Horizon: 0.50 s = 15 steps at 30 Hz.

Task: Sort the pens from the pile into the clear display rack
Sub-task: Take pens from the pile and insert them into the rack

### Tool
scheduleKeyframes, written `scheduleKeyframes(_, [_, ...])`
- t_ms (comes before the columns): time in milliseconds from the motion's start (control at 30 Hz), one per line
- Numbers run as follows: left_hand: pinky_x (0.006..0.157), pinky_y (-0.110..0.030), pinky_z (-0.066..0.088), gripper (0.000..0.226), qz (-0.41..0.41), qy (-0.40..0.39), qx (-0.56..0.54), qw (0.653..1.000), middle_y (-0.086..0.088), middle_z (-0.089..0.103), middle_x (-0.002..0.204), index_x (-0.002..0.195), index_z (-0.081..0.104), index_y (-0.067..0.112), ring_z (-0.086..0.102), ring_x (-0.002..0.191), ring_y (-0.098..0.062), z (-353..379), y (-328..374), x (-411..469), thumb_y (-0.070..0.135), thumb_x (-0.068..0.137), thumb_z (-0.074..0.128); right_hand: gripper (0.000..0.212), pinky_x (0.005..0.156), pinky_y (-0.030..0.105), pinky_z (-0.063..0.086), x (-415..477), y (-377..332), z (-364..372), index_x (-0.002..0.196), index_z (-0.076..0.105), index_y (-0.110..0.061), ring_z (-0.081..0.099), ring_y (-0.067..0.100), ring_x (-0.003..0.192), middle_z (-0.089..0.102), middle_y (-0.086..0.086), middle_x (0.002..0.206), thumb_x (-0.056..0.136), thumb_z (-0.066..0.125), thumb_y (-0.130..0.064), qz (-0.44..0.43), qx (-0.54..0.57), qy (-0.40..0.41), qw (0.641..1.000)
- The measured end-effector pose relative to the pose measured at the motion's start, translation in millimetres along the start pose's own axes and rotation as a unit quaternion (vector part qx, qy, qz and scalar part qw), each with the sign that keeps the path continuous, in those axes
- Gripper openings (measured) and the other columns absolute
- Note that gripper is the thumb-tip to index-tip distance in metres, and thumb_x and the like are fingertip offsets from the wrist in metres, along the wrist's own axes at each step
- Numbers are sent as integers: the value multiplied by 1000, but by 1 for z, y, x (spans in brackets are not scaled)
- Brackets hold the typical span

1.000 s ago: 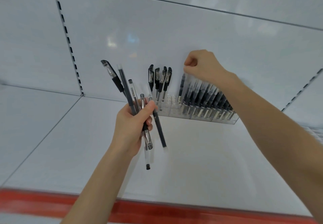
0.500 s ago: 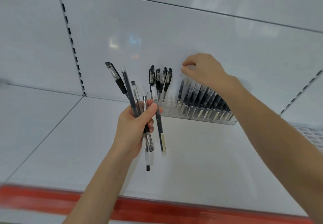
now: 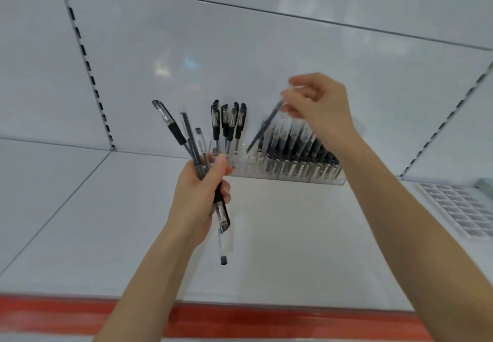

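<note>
1. Left hand (image 3: 198,194) closed around a bundle of pens (image 3: 186,138), fanned out above the fist, with two more sticking out below it toward the near edge.
2. Right hand (image 3: 320,109) up and to the right, pinching a single dark pen (image 3: 264,129) between thumb and fingertips; pen tilted, lower tip pointing down-left, just above the rack.
3. Clear rack (image 3: 269,170) standing on the white shelf (image 3: 306,248) against the far wall.
4. Right part of the rack packed with a dense row of dark pens (image 3: 301,149), leaning back.
5. Left part holding a small cluster of capped black pens (image 3: 229,122), upright.
6. Red strip (image 3: 266,320) along the near edge of the shelf.
7. White grid tray (image 3: 461,208) at the far right, blurred.
</note>
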<state>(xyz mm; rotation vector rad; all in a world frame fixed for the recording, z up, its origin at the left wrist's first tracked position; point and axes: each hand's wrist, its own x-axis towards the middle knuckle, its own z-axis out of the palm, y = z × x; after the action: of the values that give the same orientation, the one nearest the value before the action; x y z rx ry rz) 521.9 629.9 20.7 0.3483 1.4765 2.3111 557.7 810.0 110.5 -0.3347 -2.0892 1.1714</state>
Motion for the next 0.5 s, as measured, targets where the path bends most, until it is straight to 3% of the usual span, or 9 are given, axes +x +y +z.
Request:
scheduleKeyframes(67, [47,-24,37,8,-9,13,4,1000,-1,55,74,92,52,12,46,44,-7,-4,0,0,20,92,53,19,74,29,57,15,8,-2,106,60,-10,68,18,73,68,9,87,86,59,-10,-30,-47,43,998])
scheduleKeyframes(133, [47,-25,35,9,-17,19,-1,1000,-1,51,72,95,52,11,47,45,-8,-7,0,-2,19,92,53,20,78,30,56,26,16,0,106,61,-8,67,12,70,67,10,88,86,58,-10,-52,-95,44,993])
scheduleKeyframes(200, [44,-21,39,9,-20,23,-20,999,-1,48,72,97,53,9,46,47,-8,-8,2,-3,17,92,52,20,77,23,54,31,21,5,106,62,-7,62,0,61,66,9,89,87,57,-9,-74,-139,17,987])
scheduleKeyframes(333, [43,-19,42,8,-28,14,-34,999,-3,52,70,87,54,11,48,50,-10,-10,3,-6,15,93,51,21,77,18,50,36,24,8,106,64,-5,58,-7,56,64,4,86,87,57,-9,-101,-183,-21,978])
scheduleKeyframes(500, [46,-19,48,8,-32,23,-31,999,-4,61,70,87,55,10,56,53,-9,-11,0,-8,16,92,53,21,79,16,50,38,20,5,106,65,-5,62,1,65,65,5,85,86,59,-8,-107,-208,-70,970])
